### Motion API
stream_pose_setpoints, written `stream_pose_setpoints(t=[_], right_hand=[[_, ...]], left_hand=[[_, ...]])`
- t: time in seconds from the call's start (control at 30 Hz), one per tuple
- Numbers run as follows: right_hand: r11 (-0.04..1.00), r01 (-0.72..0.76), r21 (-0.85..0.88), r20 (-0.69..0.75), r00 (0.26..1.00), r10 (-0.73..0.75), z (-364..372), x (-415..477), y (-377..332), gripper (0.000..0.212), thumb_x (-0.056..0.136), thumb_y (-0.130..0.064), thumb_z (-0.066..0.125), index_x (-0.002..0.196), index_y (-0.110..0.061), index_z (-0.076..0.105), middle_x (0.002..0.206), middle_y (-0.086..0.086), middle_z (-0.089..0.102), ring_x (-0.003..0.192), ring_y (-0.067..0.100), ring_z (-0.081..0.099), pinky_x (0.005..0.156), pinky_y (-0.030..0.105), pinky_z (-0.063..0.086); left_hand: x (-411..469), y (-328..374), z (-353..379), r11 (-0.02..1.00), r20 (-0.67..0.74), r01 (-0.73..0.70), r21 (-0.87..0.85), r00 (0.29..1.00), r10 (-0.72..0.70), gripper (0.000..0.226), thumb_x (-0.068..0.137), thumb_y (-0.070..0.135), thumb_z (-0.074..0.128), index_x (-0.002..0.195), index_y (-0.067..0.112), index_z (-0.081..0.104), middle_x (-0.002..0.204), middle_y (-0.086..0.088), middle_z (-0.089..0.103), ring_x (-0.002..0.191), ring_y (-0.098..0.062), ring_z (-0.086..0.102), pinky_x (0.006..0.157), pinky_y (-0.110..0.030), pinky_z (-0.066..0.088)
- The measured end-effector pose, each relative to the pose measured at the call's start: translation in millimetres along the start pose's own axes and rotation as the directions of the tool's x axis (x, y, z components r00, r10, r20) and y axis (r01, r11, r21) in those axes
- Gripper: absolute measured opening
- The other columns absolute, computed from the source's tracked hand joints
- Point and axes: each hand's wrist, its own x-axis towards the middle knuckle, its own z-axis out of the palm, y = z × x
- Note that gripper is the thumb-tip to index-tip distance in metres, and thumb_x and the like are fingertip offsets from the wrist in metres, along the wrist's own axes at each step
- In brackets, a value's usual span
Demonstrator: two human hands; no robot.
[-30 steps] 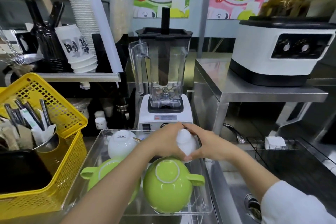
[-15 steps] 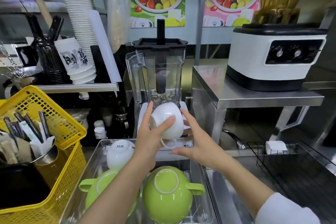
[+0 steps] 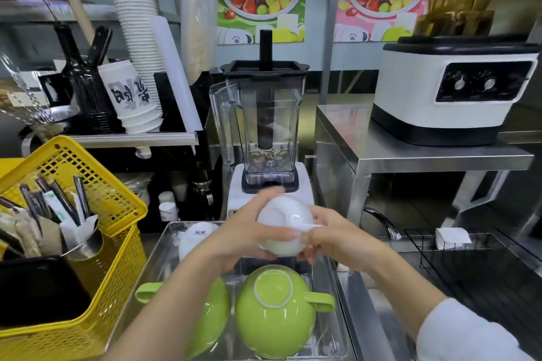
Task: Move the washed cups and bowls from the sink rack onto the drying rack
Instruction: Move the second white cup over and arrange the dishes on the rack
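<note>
A white cup (image 3: 283, 226) is held upside down between both hands, just above the back of the clear drying tray (image 3: 331, 287). My left hand (image 3: 249, 236) wraps its left side. My right hand (image 3: 334, 239) pinches its handle on the right. Another white cup (image 3: 195, 233) stands upside down in the tray's back left corner. Two green bowls with handles lie upside down at the tray's front, one (image 3: 274, 312) in full view, the other (image 3: 211, 316) partly behind my left forearm. The black wire sink rack (image 3: 475, 267) sits to the right.
A blender (image 3: 265, 132) stands right behind the tray. A yellow basket (image 3: 88, 243) with utensils fills the left. A steel shelf (image 3: 410, 149) with a white appliance (image 3: 451, 91) rises at the right, with a faucet (image 3: 384, 223) and a white sponge (image 3: 451, 237) below it.
The white cup went up from the tray in front of the blender, then came back down and turned base-up. My right hand moved from under it onto its handle.
</note>
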Motion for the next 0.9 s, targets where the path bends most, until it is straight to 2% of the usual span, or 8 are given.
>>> stream_pose_setpoints(t=[0.1,0.2,0.3,0.43,0.53,0.63,0.77,0.9], right_hand=[[0.992,-0.074,-0.106,-0.042,0.997,0.070,3.5,-1.1,2.0,0.042,0.073,-0.016,0.068,0.113,-0.012,0.057,0.080,0.002,0.065,0.056,0.017,0.058,0.052,0.023,0.051],[0.895,-0.009,-0.445,-0.208,0.974,-0.094,2.6,-0.2,2.1,0.026,0.078,-0.018,0.072,0.102,-0.025,0.067,0.072,-0.013,0.061,0.052,-0.001,0.049,0.053,0.010,0.040],[0.748,-0.007,-0.664,-0.264,0.938,-0.226,0.4,2.5,10.2,0.026,0.076,-0.022,0.073,0.102,-0.022,0.071,0.076,-0.011,0.055,0.058,-0.006,0.047,0.060,0.009,0.036],[0.690,-0.045,-0.722,-0.293,0.924,-0.247,-5.2,3.5,18.6,0.017,0.081,-0.022,0.066,0.096,-0.022,0.073,0.074,-0.015,0.059,0.073,0.003,0.052,0.073,0.017,0.035],[0.603,-0.073,-0.794,-0.269,0.932,-0.242,-9.6,3.4,20.1,0.013,0.085,-0.026,0.062,0.091,-0.024,0.073,0.082,0.000,0.070,0.087,0.018,0.051,0.088,0.035,0.030],[0.576,-0.108,-0.810,-0.269,0.942,-0.203,-9.5,2.6,22.5,0.016,0.088,-0.030,0.057,0.080,-0.023,0.070,0.081,0.004,0.067,0.093,0.019,0.043,0.087,0.034,0.021],[0.530,-0.135,-0.837,-0.267,0.947,-0.181,-11.0,4.9,25.2,0.030,0.088,-0.034,0.055,0.059,-0.040,0.050,0.074,-0.004,0.057,0.094,0.021,0.040,0.085,0.034,0.021],[0.497,-0.133,-0.857,-0.251,0.951,-0.180,-15.1,4.8,27.3,0.027,0.087,-0.036,0.055,0.062,-0.043,0.048,0.084,-0.002,0.060,0.100,0.023,0.040,0.079,0.030,0.018]], left_hand=[[4.5,-4.9,6.0,0.997,-0.124,0.025,0.078,0.992,-0.015,0.065,0.063,0.022,0.083,0.117,0.040,0.053,0.117,0.005,0.057,0.098,-0.018,0.063,0.074,-0.048,0.060],[6.6,-7.6,5.2,0.976,-0.230,0.076,0.207,0.973,-0.027,0.069,0.059,0.034,0.083,0.120,0.038,0.052,0.109,0.006,0.058,0.091,-0.017,0.064,0.068,-0.045,0.061],[9.6,-8.9,7.0,0.869,-0.281,0.159,0.469,0.960,-0.024,0.077,0.055,0.051,0.079,0.125,0.039,0.050,0.116,0.007,0.055,0.101,-0.020,0.059,0.068,-0.038,0.060],[21.4,-9.6,7.0,0.749,-0.257,0.180,0.638,0.966,-0.013,0.057,0.056,0.066,0.068,0.105,0.037,0.059,0.108,0.008,0.063,0.099,-0.018,0.059,0.077,-0.036,0.054],[29.3,-6.7,7.9,0.725,-0.195,0.201,0.658,0.976,-0.094,0.054,0.053,0.066,0.067,0.098,0.034,0.062,0.104,0.006,0.063,0.093,-0.018,0.060,0.055,-0.028,0.054],[35.2,-3.7,7.9,0.745,-0.145,0.232,0.626,0.973,-0.181,0.052,0.055,0.059,0.072,0.097,0.029,0.063,0.104,0.001,0.061,0.089,-0.021,0.060,0.043,-0.025,0.051],[39.6,2.6,9.9,0.697,-0.121,0.249,0.673,0.966,-0.229,0.059,0.060,0.056,0.072,0.106,0.022,0.061,0.109,-0.002,0.059,0.093,-0.026,0.061,0.060,-0.039,0.061],[40.3,4.0,11.1,0.683,-0.125,0.259,0.682,0.963,-0.241,0.062,0.066,0.051,0.071,0.118,0.021,0.056,0.117,-0.002,0.054,0.101,-0.028,0.058,0.072,-0.042,0.060]])
